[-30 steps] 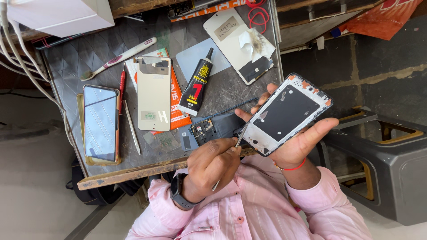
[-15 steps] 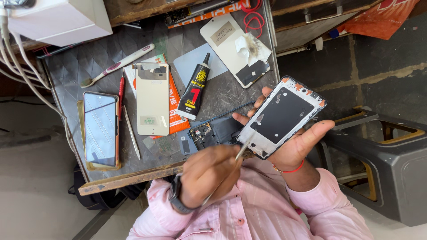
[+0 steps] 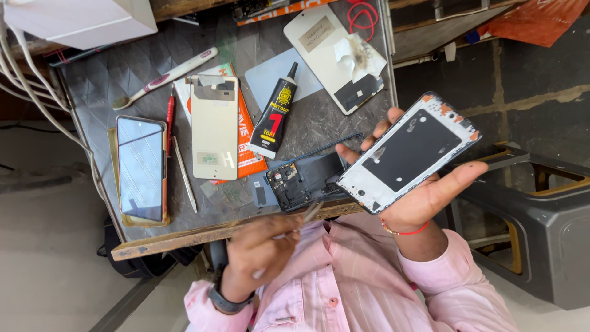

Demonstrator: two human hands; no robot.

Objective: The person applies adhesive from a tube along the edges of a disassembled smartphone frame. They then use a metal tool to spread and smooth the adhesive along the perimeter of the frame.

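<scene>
While right hand (image 3: 424, 197) cradles phone frame (image 3: 409, 150) palm-up, left hand (image 3: 264, 252) grip pinches tweezers (image 3: 307, 215).

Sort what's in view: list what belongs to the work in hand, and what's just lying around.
In hand: phone frame, held in the right hand; thin tool, pinched in the left hand.

Lying about: glue tube; toothbrush; dark-screened phone; red pen; white back cover.
</scene>
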